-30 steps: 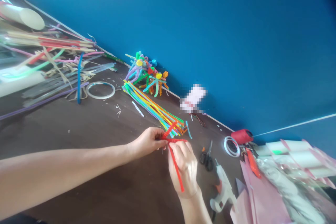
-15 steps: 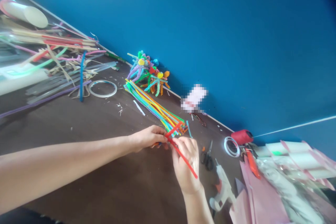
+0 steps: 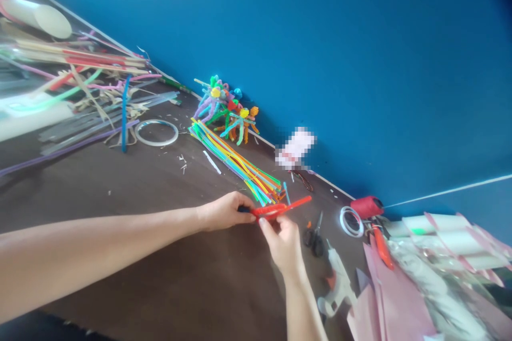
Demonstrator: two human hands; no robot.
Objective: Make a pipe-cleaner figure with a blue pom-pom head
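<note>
Both of my hands work a red pipe cleaner (image 3: 285,207) above a dark brown table (image 3: 160,256). My left hand (image 3: 226,211) pinches its near end, fingers closed. My right hand (image 3: 282,242) grips it from below, fingers closed, with the free end pointing right. Just behind the hands lies a bundle of coloured pipe cleaners (image 3: 234,162). Several small finished pipe-cleaner figures (image 3: 226,109) stand against the blue wall.
A tape ring (image 3: 156,132) and a heap of strips and sticks (image 3: 68,96) lie at the left. Right of my hands are black scissors (image 3: 314,237), a white glue gun (image 3: 338,279), another tape ring (image 3: 351,221), a red spool (image 3: 368,206) and pink paper (image 3: 392,303).
The red pipe cleaner's long free end has swung from pointing down over my right hand to pointing right. My right hand dropped slightly lower; my left hand stayed in place.
</note>
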